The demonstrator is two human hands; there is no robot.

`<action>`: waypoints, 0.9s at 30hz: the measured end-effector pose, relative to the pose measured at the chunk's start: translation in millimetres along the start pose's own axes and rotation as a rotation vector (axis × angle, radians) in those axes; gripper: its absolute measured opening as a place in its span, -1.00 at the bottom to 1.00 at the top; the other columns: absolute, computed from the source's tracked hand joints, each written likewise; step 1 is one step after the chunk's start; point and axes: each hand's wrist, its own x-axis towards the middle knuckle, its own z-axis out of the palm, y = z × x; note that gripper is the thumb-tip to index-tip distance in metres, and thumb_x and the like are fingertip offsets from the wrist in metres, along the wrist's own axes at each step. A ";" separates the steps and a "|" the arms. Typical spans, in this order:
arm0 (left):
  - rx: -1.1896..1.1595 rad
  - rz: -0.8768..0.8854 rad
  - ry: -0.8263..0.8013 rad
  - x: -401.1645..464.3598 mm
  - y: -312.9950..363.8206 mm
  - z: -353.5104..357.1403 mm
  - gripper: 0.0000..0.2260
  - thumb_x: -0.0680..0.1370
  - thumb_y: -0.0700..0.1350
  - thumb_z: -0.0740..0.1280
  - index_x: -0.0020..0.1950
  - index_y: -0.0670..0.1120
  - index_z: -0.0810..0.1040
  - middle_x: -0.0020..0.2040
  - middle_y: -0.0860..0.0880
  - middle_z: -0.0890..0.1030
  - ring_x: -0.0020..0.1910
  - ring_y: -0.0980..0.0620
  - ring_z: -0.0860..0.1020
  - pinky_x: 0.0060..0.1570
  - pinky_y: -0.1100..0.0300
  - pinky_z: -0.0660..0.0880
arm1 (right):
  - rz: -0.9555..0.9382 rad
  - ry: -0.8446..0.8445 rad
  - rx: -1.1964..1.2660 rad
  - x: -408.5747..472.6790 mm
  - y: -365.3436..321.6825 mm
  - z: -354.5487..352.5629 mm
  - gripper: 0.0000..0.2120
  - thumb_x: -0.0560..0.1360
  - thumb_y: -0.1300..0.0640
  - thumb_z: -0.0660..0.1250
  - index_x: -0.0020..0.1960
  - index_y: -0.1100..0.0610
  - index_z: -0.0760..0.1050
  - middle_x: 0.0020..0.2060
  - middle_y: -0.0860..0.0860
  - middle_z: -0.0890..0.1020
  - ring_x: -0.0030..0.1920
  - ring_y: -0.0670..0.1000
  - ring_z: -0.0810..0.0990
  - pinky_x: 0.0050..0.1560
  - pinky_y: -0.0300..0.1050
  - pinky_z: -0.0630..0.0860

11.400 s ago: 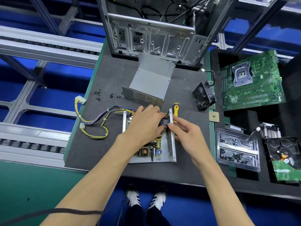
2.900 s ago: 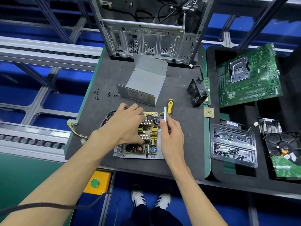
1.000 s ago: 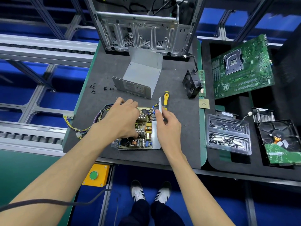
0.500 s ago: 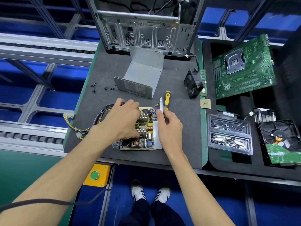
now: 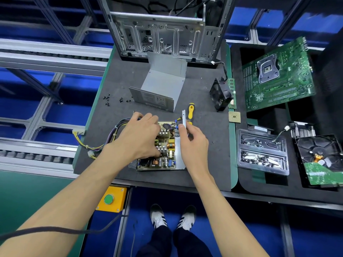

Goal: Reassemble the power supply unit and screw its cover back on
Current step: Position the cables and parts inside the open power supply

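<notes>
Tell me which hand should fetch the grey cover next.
Right, probably. The right hand only pinches the chassis side wall, nearest the cover. The left hand rests on the circuit board, steadying it.

The open power supply unit [image 5: 163, 149] lies near the desk's [image 5: 204, 173] front edge, its cover [image 5: 159, 86] behind it toward the computer case [image 5: 163, 34] at the back edge. Loose screws [image 5: 115, 100] lie left of the cover, a fan [image 5: 220, 95] by the right edge.
</notes>
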 end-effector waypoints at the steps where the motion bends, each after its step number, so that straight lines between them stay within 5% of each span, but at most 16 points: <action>1: 0.000 -0.001 0.002 0.0 0.1 0.0 -0.36 0.35 0.36 0.40 0.25 -0.05 0.59 0.13 0.03 0.49 0.22 0.01 0.41 0.36 0.02 0.24 | 0.000 -0.001 -0.001 0.1 -0.2 0.0 -0.71 0.68 -0.02 0.26 0.23 0.10 0.65 -0.07 -0.10 0.56 -0.18 -0.28 0.49 -0.17 -0.47 0.35; 17: 0.004 -0.004 0.011 -2.6 1.4 0.9 -0.36 0.38 0.36 0.38 0.27 -0.05 0.57 0.16 0.02 0.47 0.24 0.00 0.39 0.38 0.03 0.24 | -0.008 -0.003 -0.009 -0.6 -3.8 -1.2 -0.75 0.68 0.01 0.26 0.15 0.10 0.67 -0.19 -0.12 0.50 -0.26 -0.24 0.46 -0.23 -0.43 0.34; 27: 0.005 0.038 -0.005 -7.3 -1.0 1.2 -0.27 0.41 0.35 0.37 0.43 -0.06 0.41 0.26 0.00 0.42 0.29 -0.03 0.34 0.39 0.06 0.16 | 0.009 -0.043 -0.003 1.5 -5.6 -7.6 -0.71 0.68 -0.06 0.25 0.27 0.02 0.63 -0.02 -0.11 0.62 -0.15 -0.24 0.53 -0.16 -0.49 0.38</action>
